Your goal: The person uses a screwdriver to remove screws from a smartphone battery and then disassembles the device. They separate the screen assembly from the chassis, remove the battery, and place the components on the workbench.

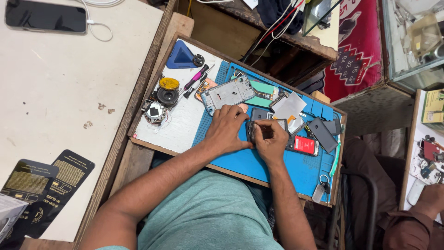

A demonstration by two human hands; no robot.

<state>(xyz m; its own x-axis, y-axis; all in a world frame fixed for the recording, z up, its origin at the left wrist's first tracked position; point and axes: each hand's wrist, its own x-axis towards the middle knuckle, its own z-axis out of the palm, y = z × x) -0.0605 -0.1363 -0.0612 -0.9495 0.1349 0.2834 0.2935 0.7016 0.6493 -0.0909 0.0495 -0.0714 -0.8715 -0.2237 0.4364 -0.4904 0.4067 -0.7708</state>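
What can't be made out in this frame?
- Dark phone part, head view: mostly covered by the left hand and right hand; the grip is unclear.
- Right fingers: any tool in them is too small to tell.
- Small parts on the blue mat: too small to identify.
- Another person's hand: cut off by the right edge.

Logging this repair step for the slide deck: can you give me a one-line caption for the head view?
Both hands, left hand and right hand, work on an opened phone on a blue mat, spare parts around.
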